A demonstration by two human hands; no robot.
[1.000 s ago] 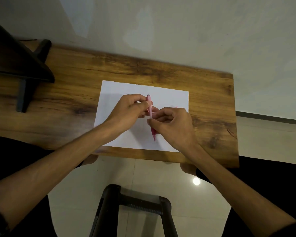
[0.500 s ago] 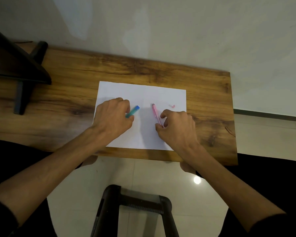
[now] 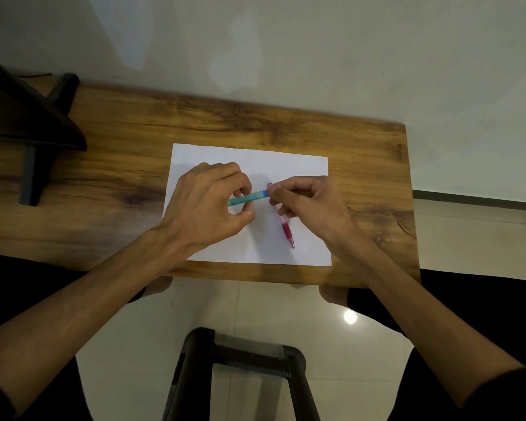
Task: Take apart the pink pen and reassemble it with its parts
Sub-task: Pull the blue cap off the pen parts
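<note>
The pink pen (image 3: 287, 230) lies on the white paper (image 3: 249, 156), tip pointing toward me. Its upper half is hidden under my right hand (image 3: 307, 199). A teal pen (image 3: 246, 198) with a blue end is held just above the paper between both hands. My left hand (image 3: 210, 202) grips its left part with curled fingers. The fingertips of my right hand pinch its blue end. A small pink bit (image 3: 269, 184) shows just above those fingertips.
The paper lies on a wooden table (image 3: 104, 165) against a pale wall. A dark stand (image 3: 31, 129) sits on the table's left end. A black frame (image 3: 240, 369) stands on the tiled floor below the table's near edge.
The pink pen went from both hands down onto the paper. My left hand picked up the teal pen, and my right hand moved left from the pink pen to the teal pen's blue end.
</note>
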